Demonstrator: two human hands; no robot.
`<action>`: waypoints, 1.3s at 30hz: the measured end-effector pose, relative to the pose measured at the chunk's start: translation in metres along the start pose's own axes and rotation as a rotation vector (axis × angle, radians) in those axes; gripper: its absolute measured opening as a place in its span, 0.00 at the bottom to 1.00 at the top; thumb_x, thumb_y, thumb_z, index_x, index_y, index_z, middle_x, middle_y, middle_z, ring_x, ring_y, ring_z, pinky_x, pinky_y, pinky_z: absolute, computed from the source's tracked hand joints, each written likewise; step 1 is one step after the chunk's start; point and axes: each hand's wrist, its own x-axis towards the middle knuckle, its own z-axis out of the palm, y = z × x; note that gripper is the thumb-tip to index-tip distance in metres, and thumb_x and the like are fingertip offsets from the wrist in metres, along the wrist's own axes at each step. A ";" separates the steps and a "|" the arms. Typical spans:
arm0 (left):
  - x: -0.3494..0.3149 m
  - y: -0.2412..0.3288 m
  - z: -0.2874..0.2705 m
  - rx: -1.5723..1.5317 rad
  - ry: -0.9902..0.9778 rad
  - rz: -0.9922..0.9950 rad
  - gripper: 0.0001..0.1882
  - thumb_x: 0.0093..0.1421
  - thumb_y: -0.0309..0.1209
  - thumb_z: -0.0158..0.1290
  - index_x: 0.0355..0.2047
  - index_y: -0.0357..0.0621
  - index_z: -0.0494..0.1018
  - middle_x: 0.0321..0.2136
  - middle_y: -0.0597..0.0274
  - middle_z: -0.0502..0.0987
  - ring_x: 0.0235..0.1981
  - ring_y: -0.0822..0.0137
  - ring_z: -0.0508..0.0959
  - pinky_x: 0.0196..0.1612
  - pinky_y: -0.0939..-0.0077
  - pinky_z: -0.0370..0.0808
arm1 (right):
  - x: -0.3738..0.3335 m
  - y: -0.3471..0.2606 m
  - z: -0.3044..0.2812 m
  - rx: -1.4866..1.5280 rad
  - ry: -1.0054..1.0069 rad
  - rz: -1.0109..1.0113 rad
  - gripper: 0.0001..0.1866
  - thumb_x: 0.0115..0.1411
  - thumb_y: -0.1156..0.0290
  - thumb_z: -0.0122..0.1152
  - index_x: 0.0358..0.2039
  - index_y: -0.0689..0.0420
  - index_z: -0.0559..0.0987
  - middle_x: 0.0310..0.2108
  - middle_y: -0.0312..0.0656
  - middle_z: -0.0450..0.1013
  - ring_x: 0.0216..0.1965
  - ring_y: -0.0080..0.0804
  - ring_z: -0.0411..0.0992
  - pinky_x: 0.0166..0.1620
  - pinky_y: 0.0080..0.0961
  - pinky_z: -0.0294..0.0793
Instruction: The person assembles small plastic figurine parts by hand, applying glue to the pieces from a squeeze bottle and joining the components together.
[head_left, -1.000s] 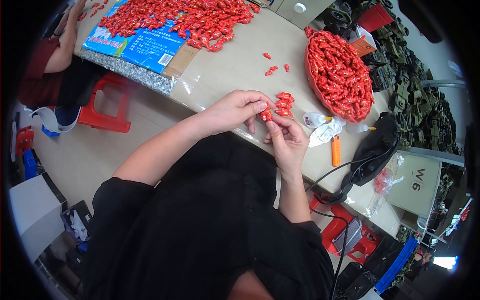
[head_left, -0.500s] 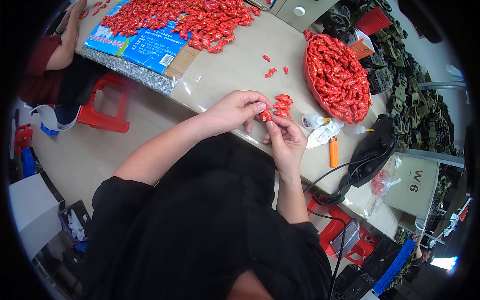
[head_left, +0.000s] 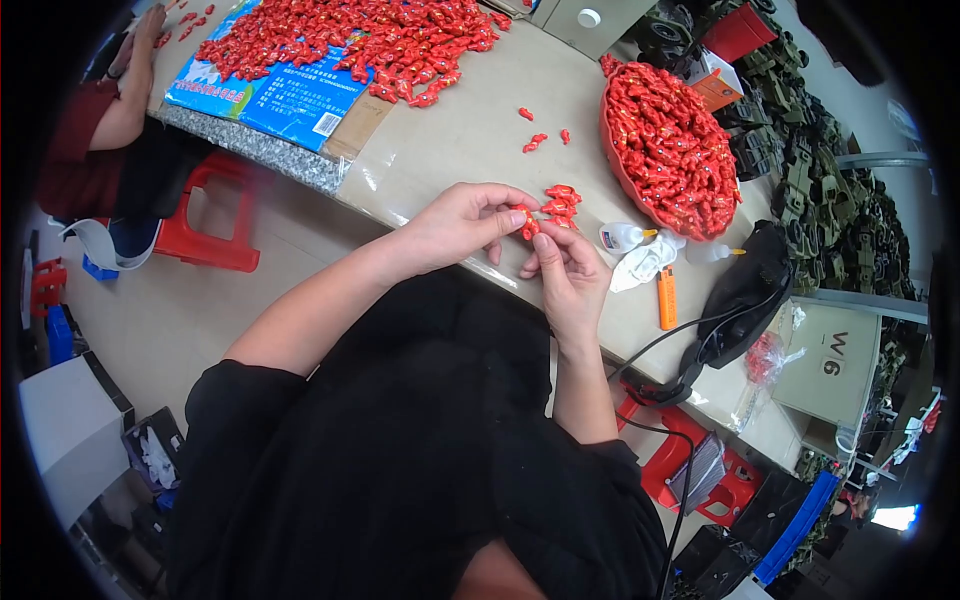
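My left hand and my right hand meet at the table's near edge. Both are closed by thumb and fingertips on one small glossy red figurine, partly covered by the fingers. Just beyond them lies a short row of similar red figurines. To the right of my right hand are a white squeeze bottle with a yellow tip, a crumpled white cloth, and an orange lighter. A second bottle rests behind the cloth.
A red basin heaped with red figurines stands at the right. Flat blue cardboard carries another big heap at the far left. A black bag with a cable lies right. Another person's arm and a red stool are at the left.
The view has shifted slightly. My hands still grip the figurine at the same spot, and it looks slightly turned between my fingertips.
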 end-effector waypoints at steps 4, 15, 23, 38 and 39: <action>0.000 0.000 0.000 0.005 -0.011 -0.008 0.14 0.58 0.28 0.44 0.43 0.34 0.65 0.26 0.65 0.71 0.21 0.80 0.69 0.26 0.88 0.68 | -0.001 0.001 0.001 -0.029 0.009 -0.031 0.07 0.53 0.79 0.53 0.32 0.69 0.73 0.30 0.42 0.67 0.21 0.19 0.68 0.24 0.13 0.69; 0.000 -0.001 -0.001 -0.019 -0.014 -0.031 0.14 0.57 0.27 0.45 0.43 0.35 0.66 0.27 0.64 0.71 0.22 0.79 0.69 0.27 0.87 0.68 | -0.001 -0.004 0.004 -0.091 -0.001 -0.099 0.06 0.52 0.80 0.53 0.32 0.68 0.73 0.29 0.42 0.68 0.21 0.19 0.69 0.24 0.13 0.71; 0.001 0.000 -0.002 -0.049 -0.016 -0.036 0.13 0.56 0.26 0.45 0.42 0.34 0.66 0.27 0.63 0.73 0.22 0.79 0.70 0.28 0.87 0.69 | -0.001 -0.005 0.007 -0.261 0.003 -0.179 0.05 0.52 0.83 0.51 0.31 0.67 0.73 0.29 0.42 0.67 0.21 0.19 0.68 0.25 0.13 0.70; 0.003 -0.005 -0.003 -0.138 -0.031 -0.053 0.14 0.56 0.22 0.43 0.43 0.33 0.65 0.29 0.58 0.73 0.28 0.74 0.74 0.34 0.83 0.73 | 0.002 -0.003 0.009 -0.363 -0.006 -0.248 0.04 0.51 0.84 0.52 0.28 0.65 0.73 0.24 0.41 0.68 0.19 0.20 0.68 0.23 0.14 0.69; 0.004 -0.005 -0.003 -0.140 -0.033 -0.053 0.14 0.56 0.22 0.43 0.43 0.33 0.65 0.29 0.58 0.73 0.28 0.74 0.74 0.34 0.83 0.73 | 0.002 -0.002 0.008 -0.374 -0.004 -0.251 0.04 0.51 0.84 0.52 0.28 0.65 0.73 0.23 0.41 0.68 0.19 0.20 0.68 0.22 0.14 0.69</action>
